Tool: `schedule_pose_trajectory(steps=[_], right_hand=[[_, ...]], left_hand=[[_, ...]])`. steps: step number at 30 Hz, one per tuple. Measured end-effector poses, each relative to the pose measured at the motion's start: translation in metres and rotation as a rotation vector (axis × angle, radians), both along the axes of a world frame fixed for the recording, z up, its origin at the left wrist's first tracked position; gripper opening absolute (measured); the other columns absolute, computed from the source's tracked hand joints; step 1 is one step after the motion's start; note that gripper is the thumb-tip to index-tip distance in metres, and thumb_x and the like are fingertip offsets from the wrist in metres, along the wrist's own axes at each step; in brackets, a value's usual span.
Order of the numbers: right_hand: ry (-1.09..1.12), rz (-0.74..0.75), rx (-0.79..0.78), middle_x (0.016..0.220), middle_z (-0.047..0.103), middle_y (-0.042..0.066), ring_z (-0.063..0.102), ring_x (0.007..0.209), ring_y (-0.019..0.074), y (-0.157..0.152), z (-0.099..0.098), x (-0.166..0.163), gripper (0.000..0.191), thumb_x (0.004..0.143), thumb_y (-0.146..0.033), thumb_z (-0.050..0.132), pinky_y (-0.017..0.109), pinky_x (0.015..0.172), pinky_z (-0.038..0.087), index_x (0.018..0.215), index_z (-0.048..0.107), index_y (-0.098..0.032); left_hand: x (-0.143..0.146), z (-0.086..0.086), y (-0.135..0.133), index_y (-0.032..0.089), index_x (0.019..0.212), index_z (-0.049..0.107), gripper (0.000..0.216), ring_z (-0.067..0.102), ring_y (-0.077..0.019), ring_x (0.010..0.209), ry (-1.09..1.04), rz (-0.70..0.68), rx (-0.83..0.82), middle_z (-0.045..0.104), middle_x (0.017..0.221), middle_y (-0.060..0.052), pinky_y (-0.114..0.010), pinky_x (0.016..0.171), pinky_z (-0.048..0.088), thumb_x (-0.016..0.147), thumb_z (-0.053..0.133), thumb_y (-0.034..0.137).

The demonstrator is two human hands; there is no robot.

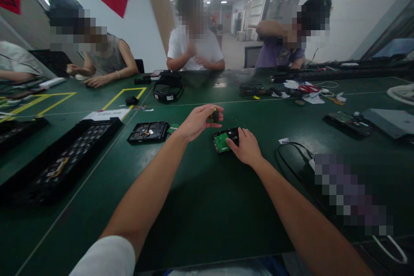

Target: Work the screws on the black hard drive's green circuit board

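Green tabletop (207, 224) is being shared, in the head view, with people (196, 47) opposite. Near its middle, a hard drive (221, 142), green circuit board upward, is being held down by the right hand (248, 147), its thumb and fingers parted only enough to clasp it. Between the curled, nearly closed fingers of the left hand (201, 121), a small black-and-yellow tool (215, 115) is being pinched. Ideally, the casing is being steadied flat while the board is being spared thumb pressure. Part of the drive is being covered; the tool's tip cannot be made out.
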State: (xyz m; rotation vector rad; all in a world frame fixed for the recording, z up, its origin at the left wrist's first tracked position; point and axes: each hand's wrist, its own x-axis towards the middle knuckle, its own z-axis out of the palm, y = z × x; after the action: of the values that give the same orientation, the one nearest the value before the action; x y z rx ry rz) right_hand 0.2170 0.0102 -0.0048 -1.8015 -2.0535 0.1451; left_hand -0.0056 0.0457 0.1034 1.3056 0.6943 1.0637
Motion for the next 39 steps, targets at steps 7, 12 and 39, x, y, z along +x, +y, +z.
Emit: schedule_pose_trajectory(steps=[7,12,39], right_hand=[[-0.01,0.005,0.009,0.154,0.051,0.021,0.042,0.147,0.0377,0.0,0.0,0.0,0.085,0.098,-0.073,0.034,0.055,0.122,0.029,0.155,0.043,-0.01],[-0.011,0.004,-0.009,0.156,0.049,0.022,0.04,0.149,0.0374,0.001,-0.001,0.001,0.088,0.099,-0.073,0.033,0.053,0.124,0.028,0.156,0.041,-0.007],[-0.006,0.004,-0.006,0.155,0.049,0.022,0.04,0.148,0.0384,0.002,-0.001,0.001,0.087,0.098,-0.073,0.036,0.053,0.123,0.028,0.156,0.042,-0.008]], left_hand=[[0.002,0.003,-0.004,0.015,0.101,0.071,0.03,0.065,-0.019,0.095,0.057,-0.007,0.037,0.068,0.1,-0.009,-0.037,0.08,0.064,0.091,0.071,0.043],[0.005,0.003,-0.006,0.014,0.089,0.066,0.032,0.064,-0.0158,0.084,0.102,0.104,0.065,0.066,0.093,-0.006,-0.031,0.068,0.062,0.084,0.08,0.043],[0.01,0.003,-0.007,0.015,0.088,0.065,0.032,0.063,-0.0157,0.078,0.152,0.22,0.104,0.065,0.087,-0.006,-0.029,0.062,0.06,0.084,0.077,0.045]])
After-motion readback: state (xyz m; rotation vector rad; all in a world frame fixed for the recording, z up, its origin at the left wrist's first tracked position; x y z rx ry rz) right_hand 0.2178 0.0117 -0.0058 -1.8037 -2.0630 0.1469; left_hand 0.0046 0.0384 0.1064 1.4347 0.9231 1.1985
